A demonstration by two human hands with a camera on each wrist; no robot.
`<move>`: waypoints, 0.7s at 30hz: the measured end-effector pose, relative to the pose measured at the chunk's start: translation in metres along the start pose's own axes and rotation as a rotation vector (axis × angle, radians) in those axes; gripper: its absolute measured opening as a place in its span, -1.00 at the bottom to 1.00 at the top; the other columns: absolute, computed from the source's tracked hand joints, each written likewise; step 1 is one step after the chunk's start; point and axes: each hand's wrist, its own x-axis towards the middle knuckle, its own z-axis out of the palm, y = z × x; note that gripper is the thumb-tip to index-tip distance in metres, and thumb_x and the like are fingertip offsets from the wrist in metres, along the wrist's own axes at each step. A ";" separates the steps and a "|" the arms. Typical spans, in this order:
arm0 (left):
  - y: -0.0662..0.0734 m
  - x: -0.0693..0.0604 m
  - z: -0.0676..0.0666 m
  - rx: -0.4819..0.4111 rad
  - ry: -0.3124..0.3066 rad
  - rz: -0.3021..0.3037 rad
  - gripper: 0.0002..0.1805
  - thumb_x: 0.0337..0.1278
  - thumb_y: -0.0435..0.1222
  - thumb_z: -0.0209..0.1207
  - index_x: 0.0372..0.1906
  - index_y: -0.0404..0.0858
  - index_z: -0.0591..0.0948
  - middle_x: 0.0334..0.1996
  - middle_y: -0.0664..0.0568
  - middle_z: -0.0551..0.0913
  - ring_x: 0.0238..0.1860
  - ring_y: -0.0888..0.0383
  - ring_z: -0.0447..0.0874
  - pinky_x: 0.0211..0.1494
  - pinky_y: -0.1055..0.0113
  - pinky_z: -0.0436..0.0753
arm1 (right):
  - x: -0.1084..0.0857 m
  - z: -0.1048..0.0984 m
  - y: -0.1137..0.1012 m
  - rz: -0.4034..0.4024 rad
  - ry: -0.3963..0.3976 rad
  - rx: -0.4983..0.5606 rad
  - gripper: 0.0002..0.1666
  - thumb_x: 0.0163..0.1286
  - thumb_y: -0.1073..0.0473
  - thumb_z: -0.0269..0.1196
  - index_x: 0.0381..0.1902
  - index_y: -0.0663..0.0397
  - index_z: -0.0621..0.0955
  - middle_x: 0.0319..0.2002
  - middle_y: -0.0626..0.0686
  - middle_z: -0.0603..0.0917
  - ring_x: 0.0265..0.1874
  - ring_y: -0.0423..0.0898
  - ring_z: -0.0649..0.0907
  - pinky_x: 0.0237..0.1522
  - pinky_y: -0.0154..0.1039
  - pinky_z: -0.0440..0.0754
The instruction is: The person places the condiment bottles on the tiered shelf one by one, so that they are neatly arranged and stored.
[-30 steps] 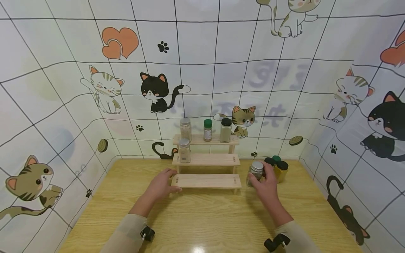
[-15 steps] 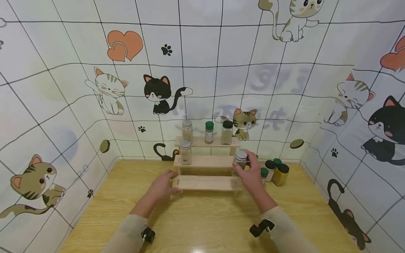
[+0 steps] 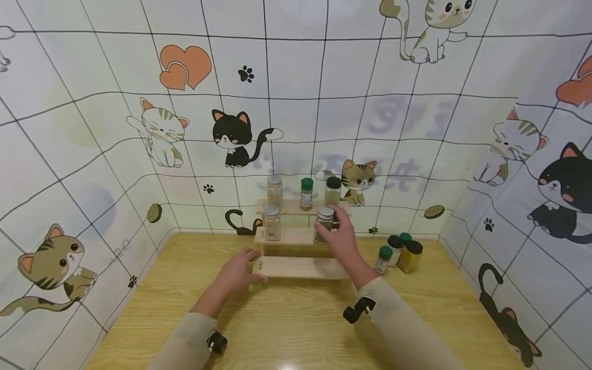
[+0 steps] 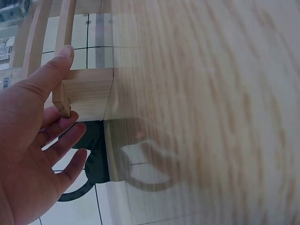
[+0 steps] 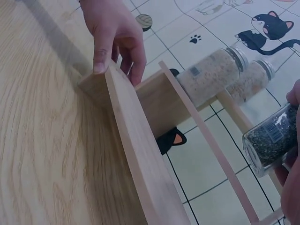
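My left hand (image 3: 237,271) grips the left end of the lowest board of a three-tier wooden shelf (image 3: 296,267). In the left wrist view its thumb lies on one face of the board (image 4: 62,101) and fingertips touch the other side. My right hand (image 3: 343,240) holds a silver-lidded glass jar (image 3: 324,221) at the right part of the middle tier. Dark, flaky contents show through this jar (image 5: 272,138) in the right wrist view, where its base appears raised off the board. A pale-filled, silver-lidded jar (image 3: 272,226) stands on the middle tier's left.
On the top tier stand another silver-lidded jar (image 3: 275,192), a green-capped bottle (image 3: 307,195) and a black-lidded jar (image 3: 333,191). Right of the shelf, a small green-capped bottle (image 3: 383,261), a yellow jar (image 3: 409,257) and others stand on the wooden table (image 3: 296,318).
My right hand has carried the dark-filled jar left, from beside the bottles on the table to the middle tier. The left hand keeps its grip on the shelf.
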 end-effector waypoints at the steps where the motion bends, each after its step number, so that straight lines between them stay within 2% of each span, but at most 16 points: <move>1: 0.000 0.000 0.000 -0.002 0.000 0.003 -0.19 0.07 -0.03 0.71 0.37 -0.29 0.67 0.24 -0.11 0.65 0.25 -0.21 0.70 0.29 -0.19 0.69 | 0.002 0.003 -0.001 -0.002 -0.005 0.001 -0.31 0.46 0.25 0.54 0.47 0.14 0.56 0.25 0.20 0.61 0.14 0.10 0.61 0.11 -0.05 0.60; 4: 0.002 0.002 -0.001 0.001 0.003 0.010 -0.19 0.07 -0.02 0.70 0.36 -0.30 0.66 0.23 -0.13 0.65 0.24 -0.21 0.70 0.28 -0.19 0.70 | 0.009 0.013 -0.001 -0.016 -0.022 0.005 -0.33 0.45 0.25 0.55 0.44 0.13 0.58 0.22 0.20 0.62 0.14 0.12 0.62 0.11 0.00 0.61; 8: 0.001 0.004 0.000 -0.003 0.010 0.022 -0.18 0.06 -0.03 0.71 0.36 -0.31 0.67 0.22 -0.13 0.65 0.22 -0.21 0.71 0.30 -0.19 0.69 | 0.016 0.022 0.007 -0.051 -0.037 0.007 -0.32 0.42 0.25 0.58 0.42 0.15 0.59 0.17 0.18 0.63 0.09 0.08 0.64 0.06 -0.09 0.66; 15: -0.005 0.002 0.003 0.011 0.013 0.010 -0.18 0.02 -0.03 0.73 0.35 -0.28 0.67 0.21 -0.09 0.66 0.22 -0.16 0.72 0.29 -0.16 0.71 | 0.017 0.035 0.011 -0.003 -0.092 0.008 -0.32 0.41 0.23 0.59 0.42 0.07 0.61 0.19 0.11 0.66 0.13 0.04 0.65 0.10 -0.07 0.70; 21: -0.004 0.003 0.002 0.009 0.008 0.024 -0.18 0.05 -0.02 0.71 0.36 -0.31 0.67 0.21 -0.11 0.66 0.21 -0.19 0.72 0.25 -0.18 0.72 | 0.016 0.041 0.016 -0.016 -0.071 -0.003 -0.29 0.42 0.21 0.59 0.45 0.06 0.59 0.22 0.12 0.63 0.16 0.06 0.66 0.10 0.00 0.74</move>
